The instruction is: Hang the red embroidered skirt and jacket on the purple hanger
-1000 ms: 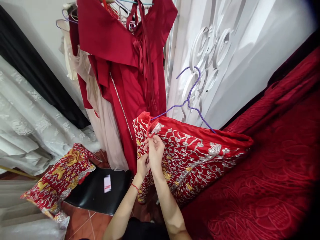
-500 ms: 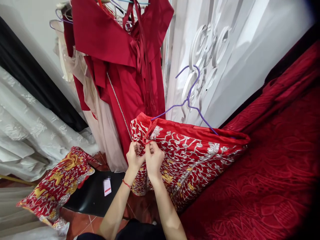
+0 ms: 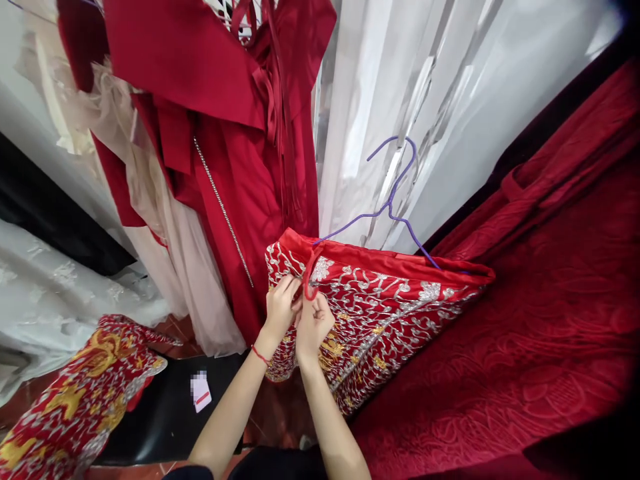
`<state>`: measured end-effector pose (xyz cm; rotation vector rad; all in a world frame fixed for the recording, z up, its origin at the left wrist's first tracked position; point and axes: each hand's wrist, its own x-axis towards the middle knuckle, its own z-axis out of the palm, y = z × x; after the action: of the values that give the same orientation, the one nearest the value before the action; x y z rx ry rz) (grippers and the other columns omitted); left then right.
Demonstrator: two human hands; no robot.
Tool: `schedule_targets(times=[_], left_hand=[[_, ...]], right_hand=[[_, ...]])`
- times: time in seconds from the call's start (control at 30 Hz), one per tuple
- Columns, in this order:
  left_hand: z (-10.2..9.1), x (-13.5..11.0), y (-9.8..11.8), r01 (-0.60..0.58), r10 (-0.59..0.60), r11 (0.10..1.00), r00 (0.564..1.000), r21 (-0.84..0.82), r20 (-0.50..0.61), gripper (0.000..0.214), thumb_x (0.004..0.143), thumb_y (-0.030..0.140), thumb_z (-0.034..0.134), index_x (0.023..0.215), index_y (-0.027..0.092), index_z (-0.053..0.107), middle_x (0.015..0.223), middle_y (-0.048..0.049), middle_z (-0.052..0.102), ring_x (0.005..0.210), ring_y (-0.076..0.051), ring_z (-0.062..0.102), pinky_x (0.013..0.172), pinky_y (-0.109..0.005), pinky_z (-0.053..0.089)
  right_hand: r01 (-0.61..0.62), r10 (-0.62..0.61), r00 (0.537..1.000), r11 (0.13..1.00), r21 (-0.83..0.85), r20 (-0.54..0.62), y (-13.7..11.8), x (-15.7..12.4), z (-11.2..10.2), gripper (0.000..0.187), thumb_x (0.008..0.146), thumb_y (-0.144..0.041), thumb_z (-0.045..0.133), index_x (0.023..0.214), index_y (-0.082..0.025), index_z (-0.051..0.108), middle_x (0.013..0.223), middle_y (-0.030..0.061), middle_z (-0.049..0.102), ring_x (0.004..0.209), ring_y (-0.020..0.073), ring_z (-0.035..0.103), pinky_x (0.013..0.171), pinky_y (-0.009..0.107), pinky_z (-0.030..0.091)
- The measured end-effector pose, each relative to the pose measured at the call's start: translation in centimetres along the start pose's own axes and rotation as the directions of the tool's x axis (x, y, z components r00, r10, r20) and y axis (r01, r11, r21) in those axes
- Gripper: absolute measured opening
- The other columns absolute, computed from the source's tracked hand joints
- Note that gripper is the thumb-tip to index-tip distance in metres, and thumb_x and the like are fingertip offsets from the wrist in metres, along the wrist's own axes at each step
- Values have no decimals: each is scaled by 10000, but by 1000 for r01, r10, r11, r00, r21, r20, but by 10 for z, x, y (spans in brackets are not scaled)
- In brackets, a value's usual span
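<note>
A red skirt (image 3: 380, 313) with silver and gold embroidery hangs by its red satin waistband from a purple wire hanger (image 3: 390, 203). From the waistband's left part comes a narrow red ribbon (image 3: 309, 270), curled in a loop over the embroidery. My right hand (image 3: 314, 328) is closed with the ribbon at its thumb and fingertips. Close against it, my left hand (image 3: 280, 310), with a red cord on the wrist, pinches at the ribbon too. Its fingertips are partly hidden where the two hands meet.
A dark red dress (image 3: 230, 167) and a pale tulle gown (image 3: 200, 287) hang at the left. Low down, an embroidered red garment (image 3: 85, 387) lies partly over a black seat (image 3: 150, 407) bearing a white card (image 3: 201, 392). Dark red patterned fabric (image 3: 525, 333) fills the right side.
My hands remain at the ribbon, now closer together, and its loop stands up more distinctly between them. The view has shifted, so the garments at the left appear further left.
</note>
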<state>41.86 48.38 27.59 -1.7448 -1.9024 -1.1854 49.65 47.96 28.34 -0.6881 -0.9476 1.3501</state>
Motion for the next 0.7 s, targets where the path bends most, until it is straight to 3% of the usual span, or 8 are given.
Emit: schedule_targets(times=[0.13,0.33,0.53,0.7], left_hand=[[1,0,1,-10,7,996,999,-94,-35,199,921,171,460,748,188,558,759,-4,530,654,-124,481,594,-240,332],[-10,1,5,-26,28,981,1000,-193,8,320,978,176,393,706,182,562,734,-8,538,657,-120,500,588,-245,341],[-10,-7,2,-126,131,962,991,-243,8,198,953,268,484,904,188,658,875,-80,667,849,-198,629,725,-277,479],[-5,-13,-3,-124,130,979,991,-160,27,194,948,298,514,935,189,673,897,-82,686,859,-198,648,707,-259,477]], right_hand=[[22,-21,996,1000,13,-82,-4,-3,9,360,846,-505,643,687,-189,575,484,-76,464,379,57,313,386,210,247],[64,-65,988,998,-15,-138,-30,1,26,332,847,-505,644,782,-183,602,466,-85,469,344,60,314,359,222,231],[194,-203,975,977,-92,-93,-64,8,32,322,891,-499,582,835,-183,575,605,-39,619,358,47,352,364,200,273],[257,-277,961,907,-333,-15,-58,6,14,300,900,-497,574,892,-197,592,623,-38,610,439,83,467,436,210,369]])
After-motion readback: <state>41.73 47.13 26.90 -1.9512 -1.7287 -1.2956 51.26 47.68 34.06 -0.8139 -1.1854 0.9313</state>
